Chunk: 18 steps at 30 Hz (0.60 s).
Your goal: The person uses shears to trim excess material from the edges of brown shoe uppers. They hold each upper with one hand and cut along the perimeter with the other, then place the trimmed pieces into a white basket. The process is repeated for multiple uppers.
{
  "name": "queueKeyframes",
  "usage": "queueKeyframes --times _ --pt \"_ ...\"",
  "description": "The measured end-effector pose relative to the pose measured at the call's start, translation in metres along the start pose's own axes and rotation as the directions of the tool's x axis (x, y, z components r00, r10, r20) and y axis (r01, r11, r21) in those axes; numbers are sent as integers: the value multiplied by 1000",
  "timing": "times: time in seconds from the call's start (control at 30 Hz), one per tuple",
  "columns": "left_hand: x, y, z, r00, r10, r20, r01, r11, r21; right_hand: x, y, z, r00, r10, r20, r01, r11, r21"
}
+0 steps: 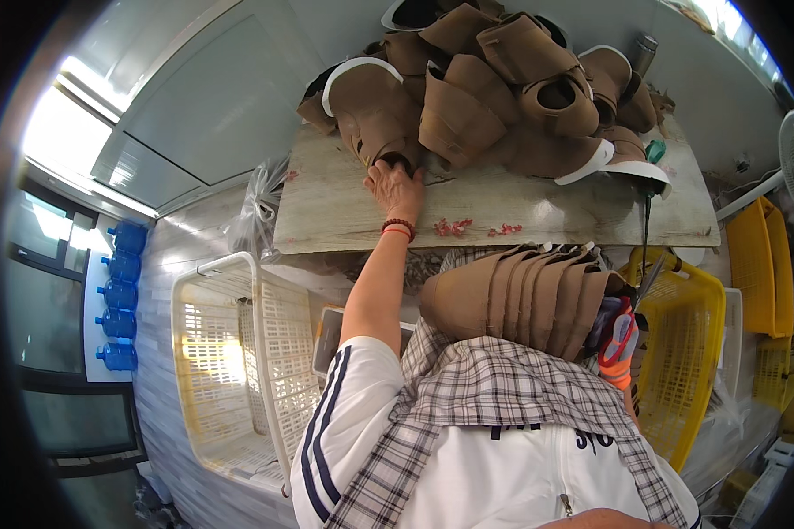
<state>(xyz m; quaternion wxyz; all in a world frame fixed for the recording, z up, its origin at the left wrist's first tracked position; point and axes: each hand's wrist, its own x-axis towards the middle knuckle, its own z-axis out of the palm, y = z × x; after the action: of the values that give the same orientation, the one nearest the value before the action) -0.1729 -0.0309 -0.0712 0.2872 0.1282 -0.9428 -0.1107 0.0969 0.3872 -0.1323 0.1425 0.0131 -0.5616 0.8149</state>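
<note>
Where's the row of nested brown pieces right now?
In the head view, just right of centre: the nested brown pieces sit between the table's near edge and the plaid apron, left of the yellow basket.

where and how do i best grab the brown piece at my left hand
Probably pinch the near end of the brown piece at its opening's rim, coming from the table's front side. The dark opening faces you, beside your left hand, so thumb and fingers could take the rim; the white-edged end points away.
</note>
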Motion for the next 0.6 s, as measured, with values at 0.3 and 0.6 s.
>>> queueKeyframes --times 0.3,0.6 --pt "-36 -61 -41 908 304 -288 -351 928 -127 29 -48 40 996 -50 -67 0 800 -600" --pt "-110 -70 -126 814 509 -280 -497 860 116 80 -118 136 979 188 -74 -199 837 -510"
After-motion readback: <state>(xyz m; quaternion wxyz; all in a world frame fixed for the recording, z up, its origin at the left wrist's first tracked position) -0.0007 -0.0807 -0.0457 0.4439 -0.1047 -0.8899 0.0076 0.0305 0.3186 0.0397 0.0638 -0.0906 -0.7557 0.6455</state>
